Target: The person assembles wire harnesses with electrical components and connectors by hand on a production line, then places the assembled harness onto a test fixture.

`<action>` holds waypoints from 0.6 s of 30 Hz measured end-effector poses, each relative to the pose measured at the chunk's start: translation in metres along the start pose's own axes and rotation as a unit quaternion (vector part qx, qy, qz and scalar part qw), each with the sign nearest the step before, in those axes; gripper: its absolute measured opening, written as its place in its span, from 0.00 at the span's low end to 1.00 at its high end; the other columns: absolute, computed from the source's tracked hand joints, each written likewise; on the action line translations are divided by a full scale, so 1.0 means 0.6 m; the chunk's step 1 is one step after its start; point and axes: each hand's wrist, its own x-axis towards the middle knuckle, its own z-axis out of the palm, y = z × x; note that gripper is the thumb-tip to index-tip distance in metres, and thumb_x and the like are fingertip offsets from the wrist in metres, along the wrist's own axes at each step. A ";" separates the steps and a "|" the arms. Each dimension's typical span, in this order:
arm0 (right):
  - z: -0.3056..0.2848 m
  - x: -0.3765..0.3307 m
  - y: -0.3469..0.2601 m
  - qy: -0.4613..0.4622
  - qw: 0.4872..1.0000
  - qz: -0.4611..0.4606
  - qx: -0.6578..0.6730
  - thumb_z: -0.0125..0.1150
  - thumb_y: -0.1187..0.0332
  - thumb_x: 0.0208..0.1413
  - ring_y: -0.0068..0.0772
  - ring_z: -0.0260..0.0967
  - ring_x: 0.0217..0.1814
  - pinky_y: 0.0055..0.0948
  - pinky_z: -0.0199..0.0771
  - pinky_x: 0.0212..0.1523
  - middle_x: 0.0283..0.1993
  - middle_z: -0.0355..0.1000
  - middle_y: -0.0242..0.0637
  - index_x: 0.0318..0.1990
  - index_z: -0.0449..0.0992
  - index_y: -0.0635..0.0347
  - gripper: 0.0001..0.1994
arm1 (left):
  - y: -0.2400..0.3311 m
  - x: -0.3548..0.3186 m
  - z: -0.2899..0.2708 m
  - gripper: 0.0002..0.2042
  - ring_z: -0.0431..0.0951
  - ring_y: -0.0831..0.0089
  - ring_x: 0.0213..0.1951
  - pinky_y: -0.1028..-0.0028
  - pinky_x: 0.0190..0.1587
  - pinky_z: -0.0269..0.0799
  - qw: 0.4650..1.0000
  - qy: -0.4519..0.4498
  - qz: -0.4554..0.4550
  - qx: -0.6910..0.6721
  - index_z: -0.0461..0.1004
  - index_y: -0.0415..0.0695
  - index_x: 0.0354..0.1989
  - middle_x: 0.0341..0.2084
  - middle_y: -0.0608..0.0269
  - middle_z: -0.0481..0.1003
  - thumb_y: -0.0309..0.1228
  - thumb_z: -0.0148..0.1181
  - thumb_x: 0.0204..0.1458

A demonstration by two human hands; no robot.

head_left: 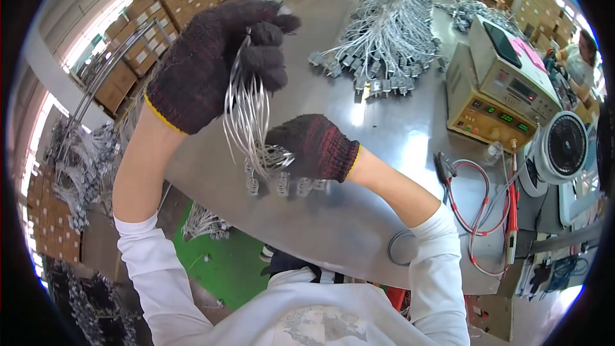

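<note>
The left hand's fingers [266,57] curl around the upper part of a bundle of silvery cables [246,106], while the right hand [314,147] closes around its lower strands, though its fingertips are mostly hidden. Just below the right fingers, clear connectors [282,184] dangle, spread out; whether they touch the bench [359,218] is unclear. So the gathering of this bundle looks done, but its lower end seems unsettled. Beyond the fingers, to their right, a large heap of cables with grey plugs [384,83] lies apart, unhandled; whether it is finished or waiting, I cannot tell.
</note>
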 end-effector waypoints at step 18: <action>0.130 -0.092 0.081 -0.077 0.927 0.081 -0.357 0.61 0.64 0.59 0.36 0.78 0.49 0.41 0.72 0.52 0.37 0.80 0.28 0.41 0.81 0.46 0.05 | -0.262 -0.082 -0.286 0.15 0.69 0.77 0.16 0.71 0.23 0.67 0.940 0.108 0.002 0.325 0.81 0.39 0.42 0.15 0.67 0.69 0.41 0.59 0.72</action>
